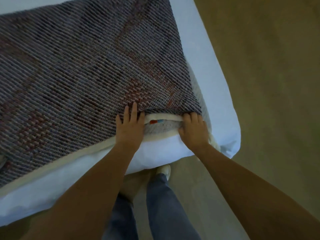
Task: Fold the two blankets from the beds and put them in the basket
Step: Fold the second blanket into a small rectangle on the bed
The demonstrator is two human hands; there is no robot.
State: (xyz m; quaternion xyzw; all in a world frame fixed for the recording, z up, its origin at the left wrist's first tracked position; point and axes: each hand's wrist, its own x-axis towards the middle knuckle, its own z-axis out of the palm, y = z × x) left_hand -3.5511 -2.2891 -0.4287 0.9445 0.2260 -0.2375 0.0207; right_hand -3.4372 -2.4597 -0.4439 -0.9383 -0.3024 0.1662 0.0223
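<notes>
A woven blanket in dark purple, grey and red threads, with a cream border, lies spread over the bed. Its near right corner is turned back, showing a pale fleecy underside with a small red and blue label. My left hand rests flat on the blanket's near edge, fingers apart. My right hand is curled around the folded-back corner and grips it. No basket or second blanket is in view.
The bed's white sheet shows along the near and right edges, with its rounded corner at the right. Tan carpet floor lies to the right and below. My legs and a white shoe stand against the bed's near side.
</notes>
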